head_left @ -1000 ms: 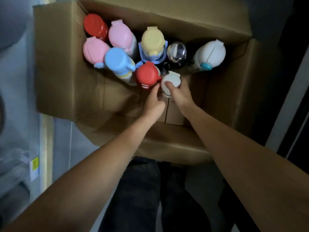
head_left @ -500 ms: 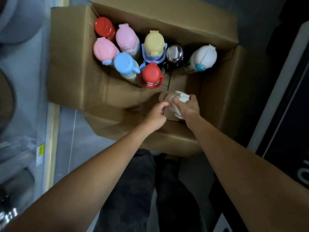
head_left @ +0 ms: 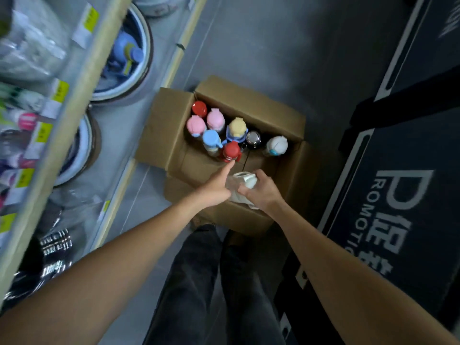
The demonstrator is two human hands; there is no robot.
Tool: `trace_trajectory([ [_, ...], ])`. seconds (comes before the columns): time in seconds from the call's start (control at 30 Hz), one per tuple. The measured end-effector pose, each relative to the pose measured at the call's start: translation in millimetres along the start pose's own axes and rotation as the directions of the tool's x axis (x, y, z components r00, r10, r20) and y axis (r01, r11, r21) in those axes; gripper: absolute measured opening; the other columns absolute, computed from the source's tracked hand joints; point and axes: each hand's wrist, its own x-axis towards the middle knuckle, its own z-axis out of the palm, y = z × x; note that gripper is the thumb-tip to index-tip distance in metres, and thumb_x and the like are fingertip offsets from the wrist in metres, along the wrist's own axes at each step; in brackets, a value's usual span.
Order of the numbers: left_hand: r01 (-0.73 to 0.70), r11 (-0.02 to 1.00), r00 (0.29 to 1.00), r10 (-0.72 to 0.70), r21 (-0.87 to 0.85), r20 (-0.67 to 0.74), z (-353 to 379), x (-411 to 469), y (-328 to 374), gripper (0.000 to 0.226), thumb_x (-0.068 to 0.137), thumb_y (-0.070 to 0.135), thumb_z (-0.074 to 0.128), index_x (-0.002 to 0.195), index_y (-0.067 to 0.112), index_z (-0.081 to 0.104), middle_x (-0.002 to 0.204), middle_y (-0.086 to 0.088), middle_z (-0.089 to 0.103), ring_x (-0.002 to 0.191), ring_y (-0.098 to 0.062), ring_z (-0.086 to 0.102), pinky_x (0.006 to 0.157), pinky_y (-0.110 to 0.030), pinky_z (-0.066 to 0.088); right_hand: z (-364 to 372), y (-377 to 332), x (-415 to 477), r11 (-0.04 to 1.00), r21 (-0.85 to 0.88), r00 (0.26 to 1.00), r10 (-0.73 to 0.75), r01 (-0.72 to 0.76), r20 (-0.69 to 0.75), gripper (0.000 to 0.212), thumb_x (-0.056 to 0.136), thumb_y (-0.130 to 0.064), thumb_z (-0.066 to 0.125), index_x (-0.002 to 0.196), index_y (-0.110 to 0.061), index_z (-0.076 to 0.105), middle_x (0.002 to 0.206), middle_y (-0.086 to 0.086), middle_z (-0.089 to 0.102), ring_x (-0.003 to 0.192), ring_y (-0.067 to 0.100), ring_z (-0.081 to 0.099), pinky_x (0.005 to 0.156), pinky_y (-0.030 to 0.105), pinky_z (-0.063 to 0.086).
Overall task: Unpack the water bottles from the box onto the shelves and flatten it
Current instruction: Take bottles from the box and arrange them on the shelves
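Bottle (head_left: 245,181) half hidden by hands (head_left: 261,192), shelf goods (head_left: 27,46) blurred

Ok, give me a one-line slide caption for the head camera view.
Right hand holds a white-lidded bottle over the open box; left hand extends toward the nearest red-capped bottle.

The white bottle (head_left: 245,180) is mostly buried under the right hand (head_left: 261,192), shelf goods (head_left: 27,53) are just blur, and the promo sign (head_left: 403,195) lettering is half-hidden by the right forearm (head_left: 348,275).
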Motion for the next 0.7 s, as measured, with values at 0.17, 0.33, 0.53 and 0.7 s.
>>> trace_trajectory([
  [0.17, -0.084, 0.996, 0.991, 0.083, -0.002, -0.105, -37.9, -105.6, 54.9, 0.081, 0.077, -0.014, 0.053, 0.146, 0.015, 0.023, 0.147, -0.01, 0.033, 0.134, -0.023, 0.036, 0.11, -0.036, 0.033, -36.4, -93.7, -84.2, 0.948, -0.169, 0.962, -0.257, 0.269, 0.091, 0.05, 0.079, -0.029, 0.069, 0.125, -0.015, 0.053, 0.114, 0.006, 0.064, 0.098, 0.021, 0.062, 0.082, 0.036, 0.054],
  [0.33, -0.135, 0.989, 0.922, 0.101, -0.065, -0.375, -73.0, -217.7, 89.5, 0.081, 0.081, 0.009, 0.069, 0.143, 0.015, 0.017, 0.135, -0.005, 0.041, 0.106, -0.011, 0.046, 0.075, -0.018, 0.038, -46.2, -183.4, -165.4, 0.851, -0.163, 0.862, -0.468, 0.499, 0.196, 0.037, 0.078, -0.026, 0.072, 0.112, -0.015, 0.061, 0.104, 0.009, 0.062, 0.09, 0.023, 0.062, 0.081, 0.039, 0.054],
  [0.53, -0.296, 0.922, 0.715, 0.04, -0.251, -0.698, -103.7, -355.0, 102.6, 0.09, 0.079, 0.016, 0.075, 0.145, 0.016, 0.012, 0.142, 0.0, 0.036, 0.114, -0.013, 0.049, 0.068, -0.018, 0.052, -25.2, -284.3, -268.3, 0.688, -0.084, 0.674, -0.666, 0.72, 0.319, 0.035, 0.085, -0.034, 0.069, 0.113, -0.019, 0.053, 0.092, -0.001, 0.057, 0.074, 0.011, 0.058, 0.054, 0.019, 0.052],
  [0.7, -0.405, 0.868, 0.49, -0.06, -0.288, -0.869, -109.1, -484.4, 90.9, 0.091, 0.064, 0.03, 0.079, 0.138, 0.013, 0.03, 0.133, -0.009, 0.052, 0.116, -0.022, 0.056, 0.096, -0.045, 0.049, 27.5, -347.4, -374.5, 0.548, -0.012, 0.481, -0.723, 0.837, 0.495, 0.036, 0.085, -0.037, 0.067, 0.112, -0.018, 0.053, 0.094, -0.002, 0.06, 0.075, 0.009, 0.059, 0.05, 0.018, 0.051],
])
